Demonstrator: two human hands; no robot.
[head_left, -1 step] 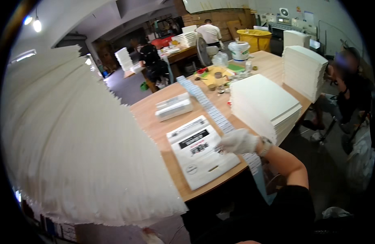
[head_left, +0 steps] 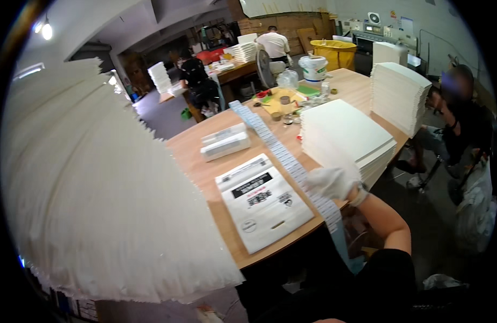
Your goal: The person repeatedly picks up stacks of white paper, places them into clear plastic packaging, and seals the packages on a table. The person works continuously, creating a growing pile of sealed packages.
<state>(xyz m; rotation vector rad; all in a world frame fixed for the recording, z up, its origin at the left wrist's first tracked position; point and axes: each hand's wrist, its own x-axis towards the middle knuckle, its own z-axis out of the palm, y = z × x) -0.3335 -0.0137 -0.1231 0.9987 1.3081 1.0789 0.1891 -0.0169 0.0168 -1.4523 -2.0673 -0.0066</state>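
Nothing had shifted: your gloved right hand (head_left: 332, 183) still rested open-fingered on the long label strip (head_left: 280, 153); your left hand stayed hidden.

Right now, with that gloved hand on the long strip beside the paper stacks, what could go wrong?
The long strip runs past the table edge and hangs down; a tug from the gloved right hand might drag it off. The white sheet stack beside that hand sits close to the edge and could get nudged. The big fanned stack hides the left hand, so its hold cannot be checked.
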